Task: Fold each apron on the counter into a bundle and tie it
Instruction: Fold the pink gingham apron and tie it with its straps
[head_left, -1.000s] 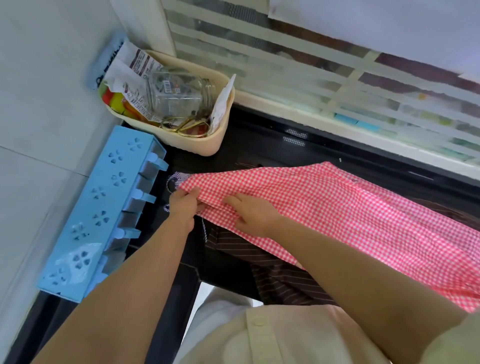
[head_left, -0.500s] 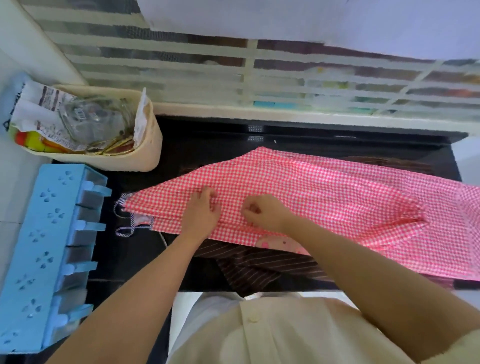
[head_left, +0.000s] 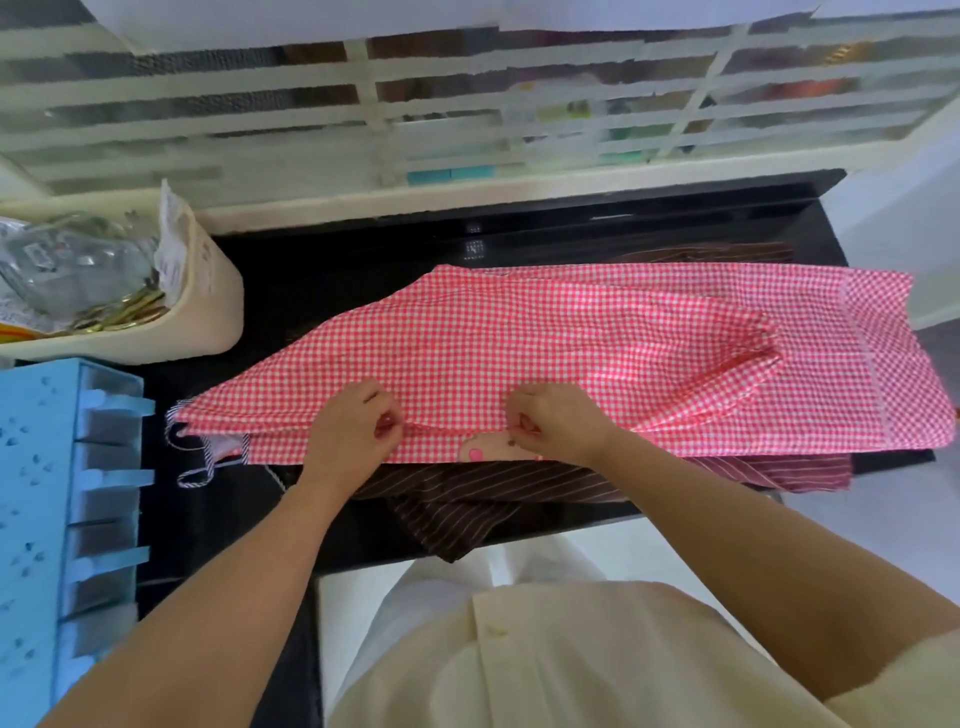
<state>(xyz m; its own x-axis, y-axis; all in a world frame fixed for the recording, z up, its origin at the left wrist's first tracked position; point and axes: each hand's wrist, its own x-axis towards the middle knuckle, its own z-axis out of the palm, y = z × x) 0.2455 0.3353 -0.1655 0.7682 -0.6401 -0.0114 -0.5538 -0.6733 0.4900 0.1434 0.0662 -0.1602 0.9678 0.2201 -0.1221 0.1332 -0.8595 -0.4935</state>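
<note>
The upper apron (head_left: 571, 338) lies across the counter (head_left: 322, 280) on the lower apron (head_left: 467, 499). Left of them a basket (head_left: 208, 317) stands behind a drawer rack (head_left: 36, 467), and a window grille (head_left: 467, 104) runs behind the counter.

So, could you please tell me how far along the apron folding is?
Early on. The red checked apron looks folded lengthwise into a long band. The left hand and right hand pinch its near edge. No bundle is rolled or tied yet, and the brown striped apron underneath lies crumpled.
</note>
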